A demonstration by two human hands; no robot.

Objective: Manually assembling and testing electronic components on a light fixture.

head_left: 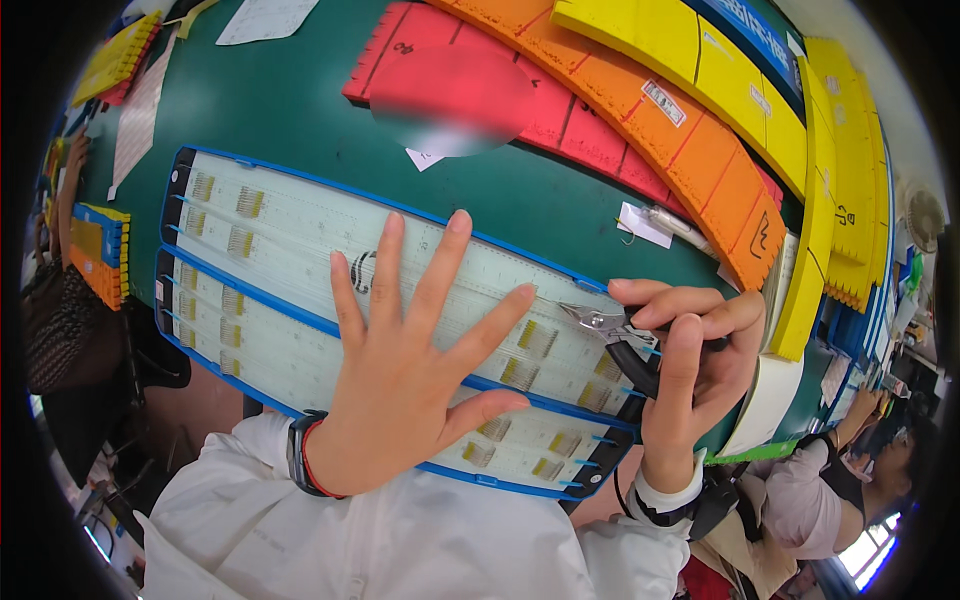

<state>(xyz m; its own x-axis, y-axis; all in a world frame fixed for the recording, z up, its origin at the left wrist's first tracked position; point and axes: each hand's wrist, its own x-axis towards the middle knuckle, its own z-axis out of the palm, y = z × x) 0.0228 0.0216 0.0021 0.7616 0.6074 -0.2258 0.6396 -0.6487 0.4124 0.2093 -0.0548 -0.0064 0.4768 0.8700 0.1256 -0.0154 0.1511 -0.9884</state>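
Note:
My left hand [405, 365] lies flat with fingers spread on a long white board with blue rails [290, 240], which carries several small gold-coloured bundles in rows. My right hand [690, 370] grips black-handled cutting pliers [610, 335] at the board's right end. The pliers' metal jaws point left toward my left fingertips, just above the board surface. A dark watch and a red band sit on my left wrist.
The board rests on a green table [300, 110]. Red [450, 80], orange [700, 150] and yellow [660, 35] curved trays fan across the top right. A small tagged part [650, 225] lies near the orange tray. Another person [850, 470] sits at lower right; a hand shows at far left.

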